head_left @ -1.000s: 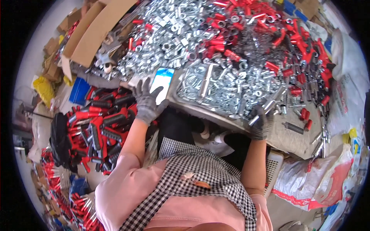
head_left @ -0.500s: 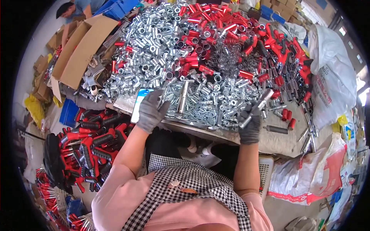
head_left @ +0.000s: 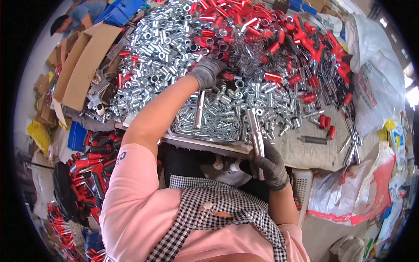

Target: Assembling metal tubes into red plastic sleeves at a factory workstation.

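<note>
Silver tube point(head_left: 256, 137), gripped in our right hand point(head_left: 271, 167), looks part-made; we can't tell if our left hand point(head_left: 208, 73), by far red tubes point(head_left: 204, 40), holds anything. Loose metal parts point(head_left: 150, 54) remain.

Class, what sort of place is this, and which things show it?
Probably a small assembly workshop: loose metal sleeves and tangled springs are heaped on the worktable, with red-and-black handles piled to its left.

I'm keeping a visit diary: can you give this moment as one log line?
Left hand: beside dark springs, grasp hidden | right hand: gripping silver tube | nearby: red tubes, small metal parts
</note>
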`<control>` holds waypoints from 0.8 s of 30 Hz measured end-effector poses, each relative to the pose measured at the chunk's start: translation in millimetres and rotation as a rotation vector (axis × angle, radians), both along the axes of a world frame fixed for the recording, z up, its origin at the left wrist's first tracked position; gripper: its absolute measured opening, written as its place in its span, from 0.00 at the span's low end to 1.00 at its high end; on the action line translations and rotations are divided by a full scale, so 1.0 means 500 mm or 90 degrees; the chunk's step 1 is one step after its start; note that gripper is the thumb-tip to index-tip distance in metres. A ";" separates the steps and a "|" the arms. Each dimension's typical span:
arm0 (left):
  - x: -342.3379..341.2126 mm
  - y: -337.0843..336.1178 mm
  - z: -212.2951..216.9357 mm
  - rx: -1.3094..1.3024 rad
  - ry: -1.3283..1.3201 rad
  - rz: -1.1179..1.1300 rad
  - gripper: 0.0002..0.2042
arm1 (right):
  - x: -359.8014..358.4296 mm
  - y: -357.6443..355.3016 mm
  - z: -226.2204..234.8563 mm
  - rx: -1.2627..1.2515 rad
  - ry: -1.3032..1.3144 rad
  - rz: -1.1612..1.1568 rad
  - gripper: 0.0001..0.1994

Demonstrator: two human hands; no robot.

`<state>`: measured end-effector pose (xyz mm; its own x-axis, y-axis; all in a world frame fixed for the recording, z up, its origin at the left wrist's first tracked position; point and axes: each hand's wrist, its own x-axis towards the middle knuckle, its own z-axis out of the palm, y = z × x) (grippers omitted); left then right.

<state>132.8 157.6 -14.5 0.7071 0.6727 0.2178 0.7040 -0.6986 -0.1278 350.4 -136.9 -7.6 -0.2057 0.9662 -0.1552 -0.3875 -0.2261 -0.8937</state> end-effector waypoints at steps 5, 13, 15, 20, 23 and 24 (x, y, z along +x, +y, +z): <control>-0.021 0.023 0.019 -0.010 -0.022 -0.059 0.21 | 0.004 -0.008 -0.016 0.019 0.005 0.033 0.32; -0.123 -0.097 0.145 -0.404 -0.459 0.211 0.23 | -0.024 -0.035 -0.062 0.011 0.095 0.031 0.36; -0.150 -0.182 0.132 -0.619 -0.598 0.012 0.23 | -0.038 -0.047 -0.062 0.005 0.062 0.029 0.38; -0.167 -0.341 0.051 -0.656 -0.489 -0.101 0.23 | -0.060 -0.074 -0.090 0.018 -0.026 0.141 0.39; -0.217 -0.374 0.028 -0.440 -0.409 -0.215 0.24 | -0.075 -0.079 -0.098 0.054 -0.045 0.183 0.40; -0.218 -0.383 0.029 -0.441 -0.416 -0.212 0.24 | -0.077 -0.078 -0.090 0.044 -0.049 0.216 0.40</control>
<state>24.0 -33.9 -0.1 0.7635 0.5883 0.2665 0.2464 -0.6467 0.7218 311.9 -175.7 -52.7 -0.5066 0.8539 -0.1190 -0.2314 -0.2677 -0.9353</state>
